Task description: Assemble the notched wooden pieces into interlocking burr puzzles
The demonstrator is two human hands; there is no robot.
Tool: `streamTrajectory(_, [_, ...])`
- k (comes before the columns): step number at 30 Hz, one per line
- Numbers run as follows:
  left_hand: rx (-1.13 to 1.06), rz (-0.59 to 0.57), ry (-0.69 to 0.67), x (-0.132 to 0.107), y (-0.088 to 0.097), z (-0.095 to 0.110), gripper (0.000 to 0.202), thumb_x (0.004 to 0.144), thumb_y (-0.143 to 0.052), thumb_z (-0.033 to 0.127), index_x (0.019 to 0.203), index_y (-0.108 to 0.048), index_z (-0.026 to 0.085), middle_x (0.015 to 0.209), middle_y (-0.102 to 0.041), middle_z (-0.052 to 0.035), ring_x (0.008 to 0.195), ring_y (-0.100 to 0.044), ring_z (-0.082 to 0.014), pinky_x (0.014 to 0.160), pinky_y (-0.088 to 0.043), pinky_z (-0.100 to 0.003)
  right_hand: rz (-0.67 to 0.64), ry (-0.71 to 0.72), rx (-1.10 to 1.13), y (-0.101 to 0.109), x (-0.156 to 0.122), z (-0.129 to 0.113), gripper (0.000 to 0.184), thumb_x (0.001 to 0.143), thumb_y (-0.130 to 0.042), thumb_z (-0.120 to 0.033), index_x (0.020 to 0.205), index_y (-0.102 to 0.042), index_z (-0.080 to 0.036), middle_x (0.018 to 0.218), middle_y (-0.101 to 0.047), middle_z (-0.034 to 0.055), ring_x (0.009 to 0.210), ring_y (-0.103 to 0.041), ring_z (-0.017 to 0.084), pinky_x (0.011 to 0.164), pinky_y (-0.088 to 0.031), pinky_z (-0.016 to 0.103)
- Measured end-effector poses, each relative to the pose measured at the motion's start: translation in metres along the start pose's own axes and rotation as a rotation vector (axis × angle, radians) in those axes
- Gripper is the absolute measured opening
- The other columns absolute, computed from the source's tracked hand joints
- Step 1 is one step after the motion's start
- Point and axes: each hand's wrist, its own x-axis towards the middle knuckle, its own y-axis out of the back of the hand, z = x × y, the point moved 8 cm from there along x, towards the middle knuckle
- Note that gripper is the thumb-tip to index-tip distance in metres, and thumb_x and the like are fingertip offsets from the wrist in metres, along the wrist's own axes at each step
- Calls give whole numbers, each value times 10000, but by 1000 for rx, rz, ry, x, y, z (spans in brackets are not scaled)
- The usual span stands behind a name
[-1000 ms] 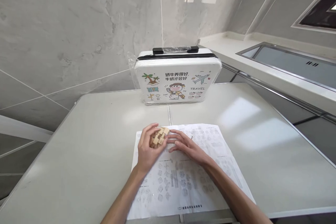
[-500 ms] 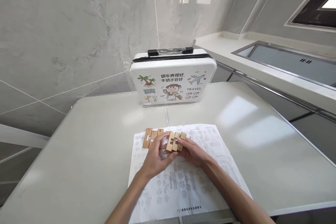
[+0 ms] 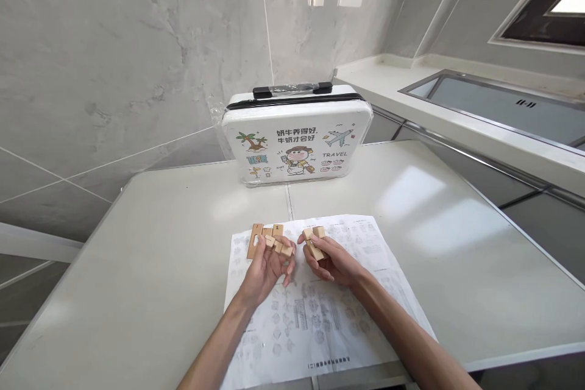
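Note:
My left hand [image 3: 269, 271] holds a notched wooden puzzle piece [image 3: 278, 247] between thumb and fingers, palm turned upward. In my right hand [image 3: 336, 259] are notched wooden puzzle blocks [image 3: 314, 247] pressed together; the fingers hide part of them. A small gap separates the two hands. Just behind the left fingers lie flat wooden pieces [image 3: 255, 245], marked with the numbers 1 and 2, on the far left of the paper. Both hands are above a large printed instruction sheet [image 3: 315, 329] covered with small diagrams.
A white cartoon suitcase [image 3: 299, 140] in clear plastic stands at the back of the white table [image 3: 150, 274]. Behind it is a grey tiled wall [image 3: 137, 42]. To the right runs a counter with a sink [image 3: 493, 97].
The wooden blocks that both hands held together are now apart. My left hand has drawn one piece away to the left, while the right keeps the others.

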Motion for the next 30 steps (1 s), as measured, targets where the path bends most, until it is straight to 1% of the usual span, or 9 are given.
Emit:
streamTrajectory(2, [-89, -9, 99, 0, -2, -7, 606, 1001, -389, 746, 877, -570, 180, 861, -603, -27, 459, -477, -61, 331, -298, -167, -25, 10, 1, 0, 0, 0, 406, 1012, -590, -566, 1180, -623, -198, 645, -563, -71, 351, -355, 55, 343, -270, 193])
streamTrajectory(4, [-133, -23, 173, -1, -4, -13, 592, 1014, -398, 721, 800, -502, 179, 726, -543, 23, 365, -355, -21, 314, -195, -151, -46, 14, -13, -1, 0, 0, 408, 1021, -586, -558, 1203, -624, -194, 628, -568, -73, 340, -333, 50, 340, -261, 189])
streamTrajectory(9, [-178, -84, 266, -5, -11, -18, 571, 985, -448, 743, 881, -536, 189, 559, -356, 105, 342, -140, -18, 309, -124, -141, -44, 6, -85, -1, -2, -1, 442, 1040, -539, -586, 1183, -644, -181, 536, -513, -97, 314, -222, 38, 331, -199, 188])
streamTrajectory(13, [-90, -31, 206, -6, -12, -13, 481, 935, -637, 671, 1052, -551, 213, 592, -340, 121, 412, -120, -34, 322, -164, -119, -53, 2, -142, -1, -2, 1, 472, 1031, -528, -622, 973, -650, -169, 452, -433, -112, 309, -202, 40, 336, -181, 196])
streamTrajectory(16, [-12, 7, 186, -7, -10, -15, 519, 891, -720, 641, 1145, -529, 231, 597, -324, 135, 428, -114, -35, 325, -171, -119, -106, -37, -195, -1, -1, 9, 503, 1000, -557, -658, 848, -603, -181, 411, -411, -113, 297, -225, 49, 327, -182, 206])
streamTrajectory(22, [108, -46, 143, -8, -13, -19, 481, 857, -798, 564, 1083, -557, 214, 523, -364, 148, 364, -190, -17, 344, -182, -136, -229, -97, -342, -5, -2, 23, 563, 990, -535, -700, 728, -529, -202, 430, -453, -87, 299, -278, 57, 312, -173, 218])
streamTrajectory(24, [128, -48, 137, -7, -14, -18, 409, 878, -797, 509, 1019, -567, 202, 514, -374, 141, 359, -207, -17, 351, -196, -142, -233, -69, -300, -8, -2, 21, 564, 1002, -498, -709, 739, -514, -211, 430, -414, -98, 316, -252, 61, 331, -178, 220])
streamTrajectory(27, [123, -28, 137, -7, -12, -15, 370, 920, -749, 513, 971, -573, 191, 492, -314, 148, 376, -159, -18, 361, -192, -138, -132, -10, -199, -5, -1, 13, 504, 1018, -485, -690, 897, -577, -210, 477, -337, -116, 398, -199, 77, 397, -193, 215])
streamTrajectory(30, [104, 8, 134, -7, -8, -13, 389, 916, -744, 538, 982, -585, 190, 488, -284, 149, 398, -138, -27, 366, -187, -131, -63, -51, -70, -4, 0, 10, 476, 1013, -500, -675, 990, -608, -212, 631, -369, -77, 512, -201, 94, 465, -215, 217])
